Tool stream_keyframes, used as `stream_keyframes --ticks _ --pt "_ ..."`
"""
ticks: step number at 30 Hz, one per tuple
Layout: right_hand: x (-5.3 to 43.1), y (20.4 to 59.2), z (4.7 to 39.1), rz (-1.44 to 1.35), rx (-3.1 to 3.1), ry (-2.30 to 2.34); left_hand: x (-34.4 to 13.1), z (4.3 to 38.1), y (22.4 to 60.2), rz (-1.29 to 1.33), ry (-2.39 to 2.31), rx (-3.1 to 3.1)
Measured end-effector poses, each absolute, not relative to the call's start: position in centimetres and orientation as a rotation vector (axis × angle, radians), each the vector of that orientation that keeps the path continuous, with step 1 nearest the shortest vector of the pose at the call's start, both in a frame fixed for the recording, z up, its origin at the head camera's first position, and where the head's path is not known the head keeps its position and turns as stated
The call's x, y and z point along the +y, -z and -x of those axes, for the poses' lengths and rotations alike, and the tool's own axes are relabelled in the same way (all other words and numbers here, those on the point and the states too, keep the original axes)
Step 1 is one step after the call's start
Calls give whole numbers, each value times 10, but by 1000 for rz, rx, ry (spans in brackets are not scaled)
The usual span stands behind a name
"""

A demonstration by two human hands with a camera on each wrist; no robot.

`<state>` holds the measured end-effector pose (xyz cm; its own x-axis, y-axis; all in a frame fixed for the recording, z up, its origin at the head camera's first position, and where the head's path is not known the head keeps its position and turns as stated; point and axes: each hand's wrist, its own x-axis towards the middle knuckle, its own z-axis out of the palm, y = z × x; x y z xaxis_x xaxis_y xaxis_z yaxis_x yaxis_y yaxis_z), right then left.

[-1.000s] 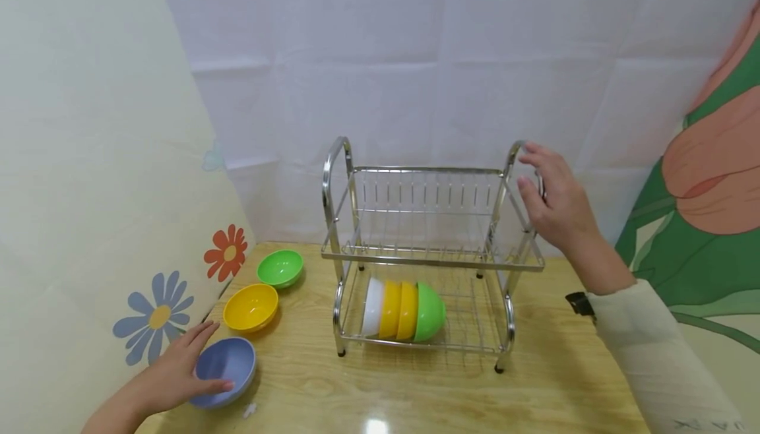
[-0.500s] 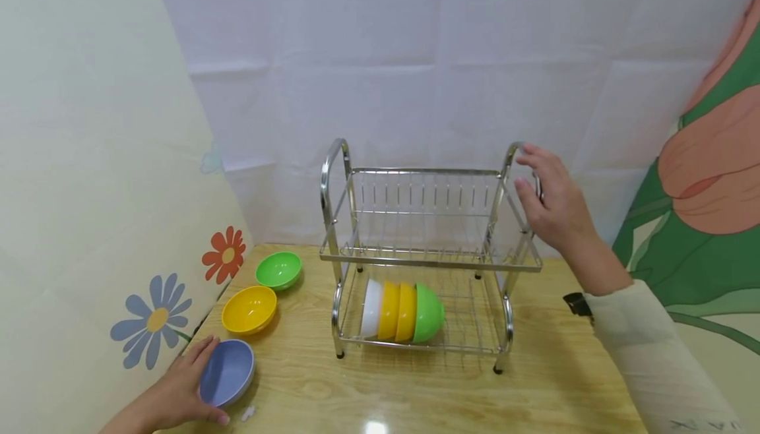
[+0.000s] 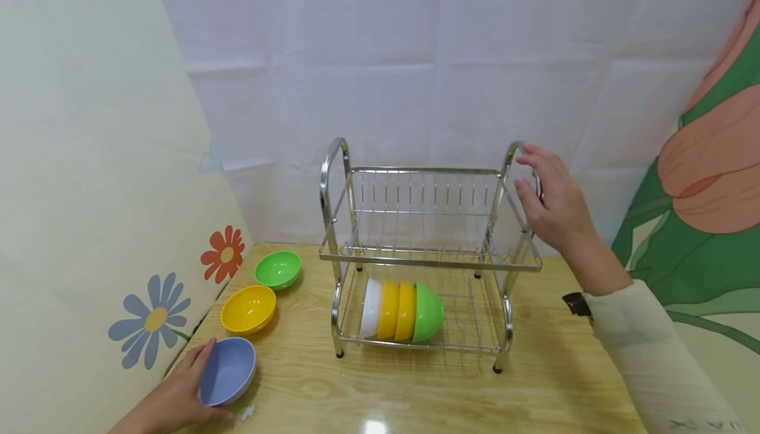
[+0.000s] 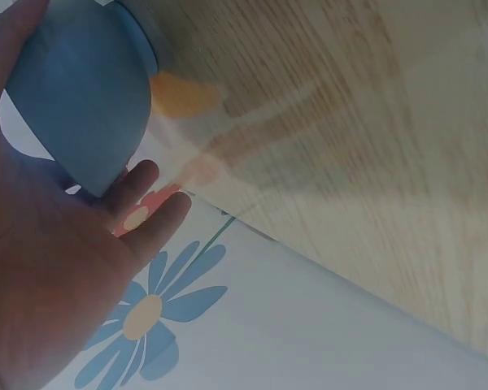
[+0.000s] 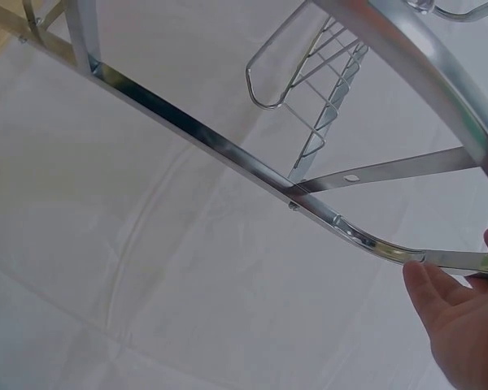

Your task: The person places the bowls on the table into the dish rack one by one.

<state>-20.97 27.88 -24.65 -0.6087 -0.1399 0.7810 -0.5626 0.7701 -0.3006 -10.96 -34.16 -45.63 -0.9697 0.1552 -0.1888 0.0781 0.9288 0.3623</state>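
Observation:
A blue bowl (image 3: 230,371) stands on the table at lower left, and my left hand (image 3: 181,391) holds it between thumb and fingers. The left wrist view shows the outside of the same bowl (image 4: 85,89), with two fingers of my left hand (image 4: 49,260) away from its wall. My right hand (image 3: 555,206) holds the top of the right side frame of a two-tier metal dish rack (image 3: 430,264). Up close, fingers of my right hand (image 5: 464,325) lie about the bent tube. On the lower tier sit a white bowl (image 3: 371,309), two yellow bowls (image 3: 388,310) and a green bowl (image 3: 429,312) on edge.
Behind the blue bowl stand a yellow bowl (image 3: 249,309) and a green bowl (image 3: 278,270) in a line along the left wall. The wooden table (image 3: 332,401) meets a white cloth (image 3: 386,58) at the back. A small white piece (image 3: 247,413) lies near the blue bowl.
My left hand has shifted a little to the right and closed in on the blue bowl, its thumb moving lower, beside the rim. The right hand stays at the rack's frame.

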Motion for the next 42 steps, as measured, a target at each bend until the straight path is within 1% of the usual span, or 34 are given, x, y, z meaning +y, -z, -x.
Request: stream_keyframes --ticks 6,17,28,42 --pt "279 247 209 -521 -2175 -692 -340 109 458 -143 -562 2874" --pt "278 246 208 -529 -2165 -689 -328 107 452 -246 -579 2994" --pt "277 248 210 -545 -2149 -702 -314 112 439 -365 -633 3114" --pt "280 249 209 -517 -2170 -711 -289 117 413 -461 -693 3098"
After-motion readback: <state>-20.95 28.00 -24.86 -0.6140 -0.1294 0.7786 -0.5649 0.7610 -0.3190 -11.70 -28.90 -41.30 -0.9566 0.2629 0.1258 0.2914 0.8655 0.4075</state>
